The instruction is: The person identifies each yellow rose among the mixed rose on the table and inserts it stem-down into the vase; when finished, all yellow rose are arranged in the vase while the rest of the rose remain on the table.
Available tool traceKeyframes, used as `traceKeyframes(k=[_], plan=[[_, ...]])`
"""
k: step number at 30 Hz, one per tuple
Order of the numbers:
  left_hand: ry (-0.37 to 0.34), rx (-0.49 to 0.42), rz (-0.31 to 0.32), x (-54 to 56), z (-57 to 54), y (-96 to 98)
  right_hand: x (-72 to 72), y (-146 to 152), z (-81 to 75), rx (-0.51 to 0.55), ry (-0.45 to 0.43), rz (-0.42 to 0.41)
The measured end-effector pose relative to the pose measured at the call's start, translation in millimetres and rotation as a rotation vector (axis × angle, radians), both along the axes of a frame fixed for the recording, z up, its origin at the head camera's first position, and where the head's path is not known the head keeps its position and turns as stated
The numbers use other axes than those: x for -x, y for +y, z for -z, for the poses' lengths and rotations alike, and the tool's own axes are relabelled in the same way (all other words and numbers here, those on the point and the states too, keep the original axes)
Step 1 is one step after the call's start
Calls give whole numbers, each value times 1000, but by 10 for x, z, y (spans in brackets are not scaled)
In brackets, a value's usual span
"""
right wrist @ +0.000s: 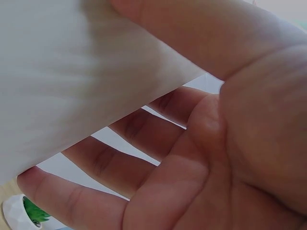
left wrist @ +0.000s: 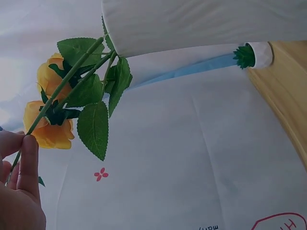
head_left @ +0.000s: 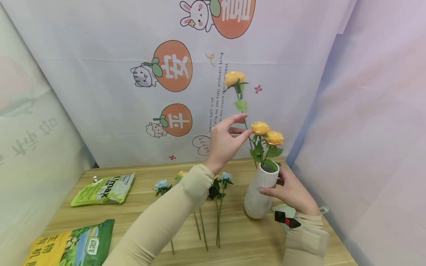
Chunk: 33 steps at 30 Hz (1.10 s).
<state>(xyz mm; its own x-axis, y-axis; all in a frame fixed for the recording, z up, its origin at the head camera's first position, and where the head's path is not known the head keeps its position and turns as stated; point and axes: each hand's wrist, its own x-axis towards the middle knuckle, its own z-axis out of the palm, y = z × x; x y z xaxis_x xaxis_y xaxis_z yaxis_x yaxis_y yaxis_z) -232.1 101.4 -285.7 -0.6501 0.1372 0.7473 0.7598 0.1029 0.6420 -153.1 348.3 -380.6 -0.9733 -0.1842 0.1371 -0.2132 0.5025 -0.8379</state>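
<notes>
My left hand (head_left: 224, 138) pinches the stem of a yellow rose (head_left: 235, 78) between thumb and fingers, its bloom pointing up above the hand. The stem runs down beside the vase mouth; in the head view I cannot tell whether its lower end is inside. Two more yellow roses (head_left: 260, 128) with green leaves stand in the white vase (head_left: 257, 197). Around the vase's upper right side curls my right hand (head_left: 294, 192). In the right wrist view, its thumb and fingers lie on opposite sides of the white vase (right wrist: 72, 86).
Several loose flowers, among them a blue one (head_left: 161, 184), lie on the wooden table (head_left: 239, 240), partly under the left sleeve. Two printed bags (head_left: 106, 190) are at the left. A small white-potted plant (left wrist: 261, 54) stands near the back edge, before a cloth wall.
</notes>
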Motion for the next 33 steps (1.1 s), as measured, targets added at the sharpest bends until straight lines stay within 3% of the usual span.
traceKeyframes(k=[6, 12, 21, 33], plan=[[5, -61, 31, -11, -16, 107, 18, 9, 19, -2, 17, -8], [18, -41, 43, -3, 57, 183, 41, 23, 48, 3, 34, -21], [52, -69, 43, 12, 51, 237, 59, 34, 51, 2, 35, -18], [18, -7, 74, -43, 291, 312, 44, 27, 45, 2, 3, 1]])
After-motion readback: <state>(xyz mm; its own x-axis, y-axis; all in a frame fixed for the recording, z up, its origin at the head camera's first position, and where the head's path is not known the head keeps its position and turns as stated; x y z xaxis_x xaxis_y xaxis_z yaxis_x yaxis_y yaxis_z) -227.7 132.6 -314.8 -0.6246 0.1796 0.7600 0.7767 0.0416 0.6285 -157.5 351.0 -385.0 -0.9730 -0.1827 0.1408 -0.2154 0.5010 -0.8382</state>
